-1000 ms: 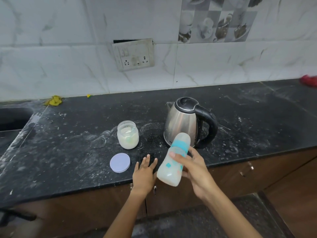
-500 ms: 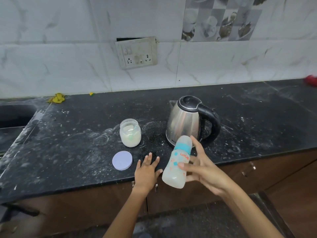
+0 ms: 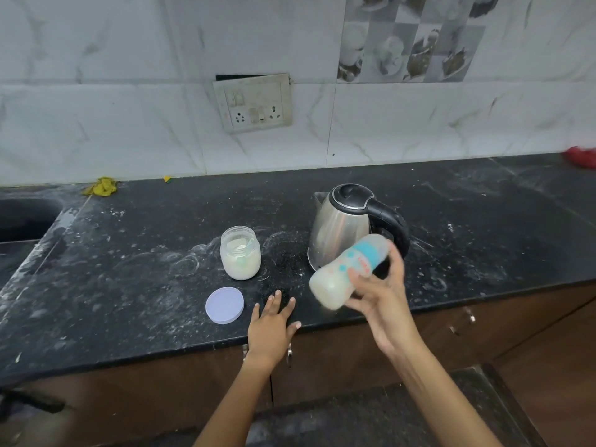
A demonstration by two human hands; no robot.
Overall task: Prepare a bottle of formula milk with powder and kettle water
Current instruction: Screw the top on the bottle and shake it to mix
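Note:
My right hand (image 3: 383, 298) grips a baby bottle (image 3: 346, 271) with a teal cap, holding it above the counter's front edge. The bottle is tilted steeply, base toward the left and down, and it holds milky liquid; it looks blurred. Behind it stands a steel kettle (image 3: 342, 227) with a black lid and handle. An open glass jar of powder (image 3: 240, 253) stands left of the kettle. Its lilac lid (image 3: 224, 305) lies flat in front of it. My left hand (image 3: 272, 324) rests flat on the counter edge, fingers spread, holding nothing.
The black stone counter (image 3: 129, 285) is dusted with white powder. A sink (image 3: 22, 217) is at the far left. A yellow scrap (image 3: 101, 187) lies by the wall, a red object (image 3: 580, 156) at the far right. A socket plate (image 3: 254, 103) is on the tiled wall.
The bottle has swung from near upright to a steep sideways tilt, with its base shifting left and its cap right. My left hand has stayed flat on the counter edge.

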